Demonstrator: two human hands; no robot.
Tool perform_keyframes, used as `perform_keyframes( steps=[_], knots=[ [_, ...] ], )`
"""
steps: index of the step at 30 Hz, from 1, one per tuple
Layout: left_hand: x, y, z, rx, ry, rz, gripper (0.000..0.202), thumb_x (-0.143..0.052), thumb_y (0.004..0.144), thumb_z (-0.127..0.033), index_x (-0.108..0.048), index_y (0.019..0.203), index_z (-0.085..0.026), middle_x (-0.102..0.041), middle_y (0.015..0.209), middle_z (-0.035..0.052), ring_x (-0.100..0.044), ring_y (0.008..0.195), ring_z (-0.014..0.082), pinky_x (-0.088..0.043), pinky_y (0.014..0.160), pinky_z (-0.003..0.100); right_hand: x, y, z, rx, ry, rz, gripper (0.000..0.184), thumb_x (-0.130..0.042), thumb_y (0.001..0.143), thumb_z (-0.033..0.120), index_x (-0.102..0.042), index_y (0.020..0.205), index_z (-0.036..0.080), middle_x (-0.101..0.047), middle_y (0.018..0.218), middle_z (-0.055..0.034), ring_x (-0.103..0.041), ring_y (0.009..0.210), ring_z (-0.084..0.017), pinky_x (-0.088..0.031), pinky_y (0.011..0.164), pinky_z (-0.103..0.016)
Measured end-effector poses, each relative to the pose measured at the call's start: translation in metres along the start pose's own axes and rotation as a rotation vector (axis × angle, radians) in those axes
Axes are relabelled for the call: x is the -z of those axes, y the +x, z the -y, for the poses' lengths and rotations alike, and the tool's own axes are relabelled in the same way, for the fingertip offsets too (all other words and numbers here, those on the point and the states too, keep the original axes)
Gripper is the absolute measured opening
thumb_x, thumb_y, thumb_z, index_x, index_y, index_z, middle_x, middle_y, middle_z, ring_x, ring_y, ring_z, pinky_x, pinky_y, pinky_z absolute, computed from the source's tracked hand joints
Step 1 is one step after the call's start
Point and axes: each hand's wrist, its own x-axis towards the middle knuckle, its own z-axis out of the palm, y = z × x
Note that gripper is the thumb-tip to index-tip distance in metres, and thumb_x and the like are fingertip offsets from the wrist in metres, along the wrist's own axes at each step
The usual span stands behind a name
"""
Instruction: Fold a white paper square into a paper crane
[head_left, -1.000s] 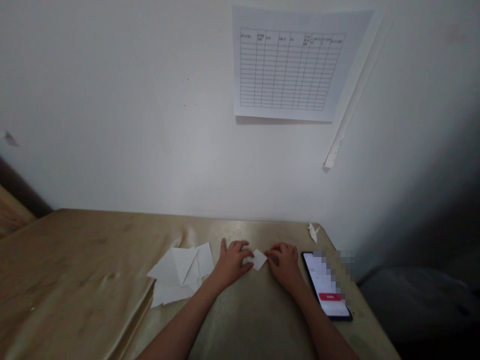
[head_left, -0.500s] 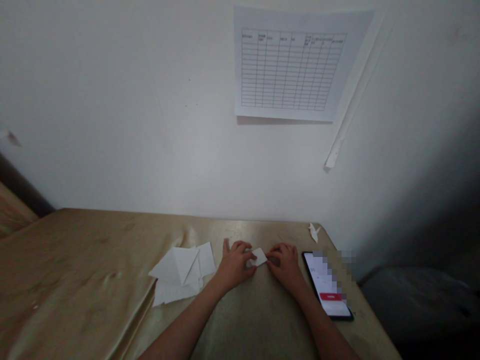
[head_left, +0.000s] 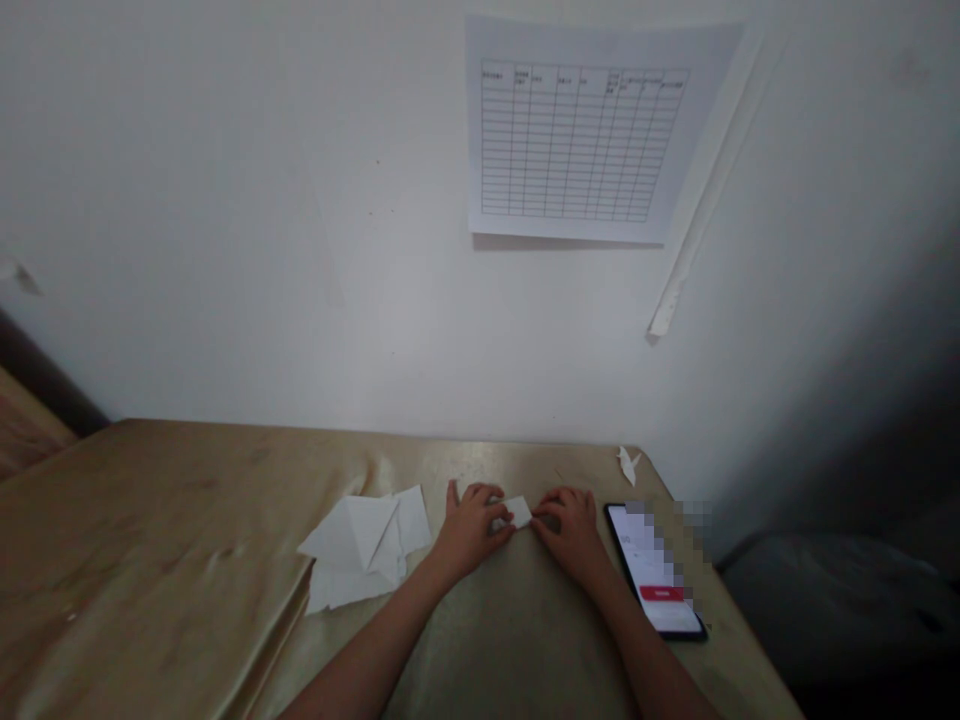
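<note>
A small folded piece of white paper (head_left: 519,511) lies between my two hands, just above or on the table. My left hand (head_left: 474,523) grips its left side, with thumb and fingertips closed on it and one finger sticking out to the left. At the right corner, the thumb and index finger of my right hand (head_left: 568,522) pinch the paper's edge. The fold lines on the paper are too small to make out. Left of my left hand lies a loose pile of white paper sheets (head_left: 360,545), some folded or torn.
A phone (head_left: 652,575) with a lit screen lies right of my right hand. Near the back right corner sits a small folded paper figure (head_left: 628,466). The table (head_left: 165,540) has a wrinkled gold-brown cover and meets a white wall bearing a printed chart (head_left: 577,140).
The folded paper looks slightly flatter, its upper and right edges shifted a little. Both hands stay in nearly the same place and keep their hold.
</note>
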Motion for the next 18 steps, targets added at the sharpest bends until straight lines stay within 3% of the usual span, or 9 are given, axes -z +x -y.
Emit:
perform_keyframes(
  steps=[3,8,15,18],
  knots=[
    [0.000,0.001,0.000,0.002,-0.005,-0.001,0.013,-0.068,0.085,-0.040,-0.074,0.093,-0.032,-0.064,0.127,0.0024,-0.049,0.126,0.0275,-0.002,0.114,0.070,-0.003,0.002,-0.003,0.013,-0.012,-0.010,0.012,-0.066,0.087,0.035,-0.075,0.092,0.029,-0.065,0.107,-0.0047,-0.052,0.114,-0.025,-0.014,0.115,-0.054],
    [0.000,0.001,0.001,-0.001,-0.007,0.005,0.013,-0.065,0.088,-0.040,-0.075,0.093,-0.033,-0.063,0.127,0.0020,-0.048,0.126,0.0266,-0.002,0.113,0.071,-0.006,0.003,-0.005,0.071,-0.020,-0.057,0.022,-0.064,0.089,0.035,-0.071,0.110,0.031,-0.063,0.110,-0.0060,-0.054,0.112,-0.025,-0.020,0.113,-0.052],
    [-0.004,0.006,0.016,0.004,-0.058,0.062,0.013,-0.067,0.087,-0.039,-0.072,0.099,-0.038,-0.060,0.133,-0.0014,-0.044,0.130,0.0265,-0.004,0.113,0.071,-0.008,0.004,-0.003,0.082,-0.020,-0.030,0.014,-0.061,0.091,0.033,-0.073,0.097,0.031,-0.063,0.107,-0.0042,-0.054,0.109,-0.023,-0.029,0.107,-0.045],
    [-0.004,0.008,0.020,0.044,-0.051,0.053,0.030,-0.073,0.080,-0.038,-0.068,0.109,-0.039,-0.059,0.134,-0.0009,-0.042,0.131,0.0284,-0.006,0.114,0.070,-0.010,0.006,-0.001,0.064,-0.041,-0.022,0.014,-0.060,0.092,0.032,-0.072,0.098,0.029,-0.063,0.107,-0.0041,-0.053,0.111,-0.023,-0.027,0.109,-0.046]
  ],
)
